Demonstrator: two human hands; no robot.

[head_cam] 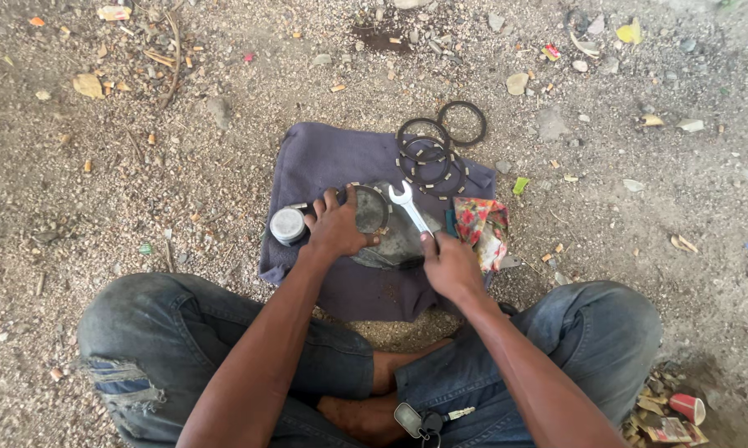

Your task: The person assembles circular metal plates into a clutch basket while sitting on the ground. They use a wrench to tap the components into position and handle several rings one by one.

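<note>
On purple cloth (324,158): one wrench (409,208) in right hand (450,265), four black rings (430,153).

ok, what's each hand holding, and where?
Right hand grips the wrench at its lower handle end. Left hand presses on the grey metal part.

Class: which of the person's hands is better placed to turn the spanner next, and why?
Likely the right hand: it already grips the spanner by its handle. The left hand rests on the grey metal part.
</note>
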